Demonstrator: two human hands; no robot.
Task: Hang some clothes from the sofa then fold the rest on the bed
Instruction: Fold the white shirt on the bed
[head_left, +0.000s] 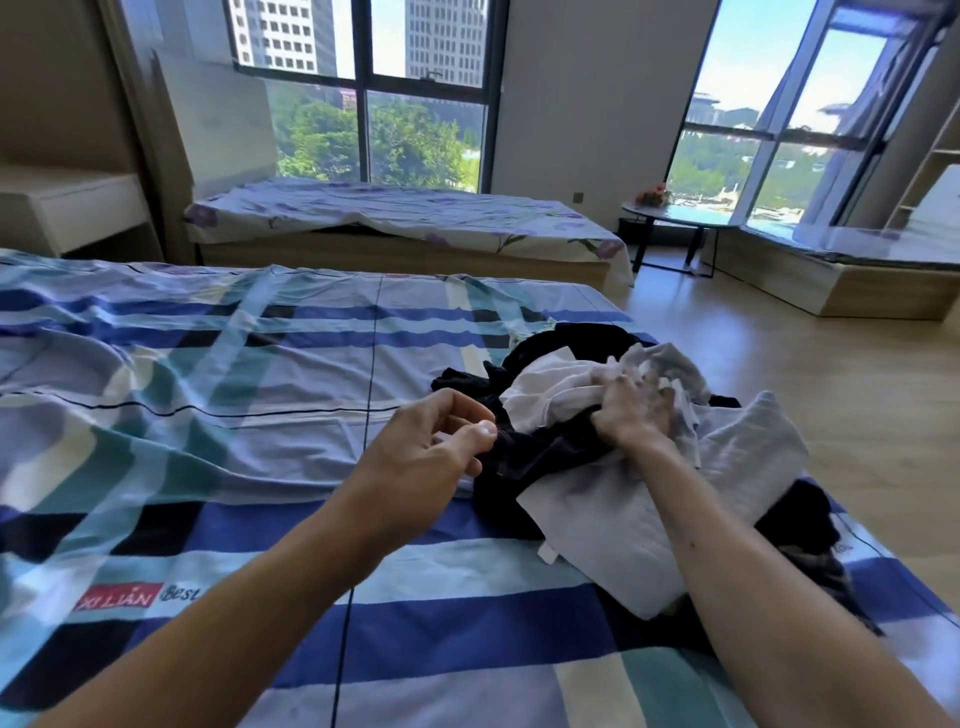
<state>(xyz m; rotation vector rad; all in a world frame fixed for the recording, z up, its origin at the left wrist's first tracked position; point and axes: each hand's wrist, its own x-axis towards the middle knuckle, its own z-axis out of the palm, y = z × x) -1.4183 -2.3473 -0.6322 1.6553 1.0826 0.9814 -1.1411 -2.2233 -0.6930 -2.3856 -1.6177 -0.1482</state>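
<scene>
The checked bed (218, 364) lay bare across its left and middle, which left ample flat room for folding. The left hand (431, 447) hovered just left of the heap, its fingers (480, 430) curled toward the thumb at the edge of a dark garment (540, 457); whether they had pinched cloth or were merely closing could not be told. The clothes pile (623, 441) sat on the right part of the bed, near its right edge, with dark and white pieces tangled together. The right hand (636, 410) was clenched on a white garment (561, 389) at the top of the heap.

In my judgement the step in hand was drawing one piece out of the pile. It would go best if the left hand held the dark cloth down while the right lifted the white piece clear, then carried it left onto the open sheet, found its hem or shoulders and smoothed it flat before any fold.

The right fingers were blurred and partly buried in cloth. The number and kind of garments could not be made out, and the near right arm covered part of the light cloth (623, 530). No sofa or hanging place was in view.
</scene>
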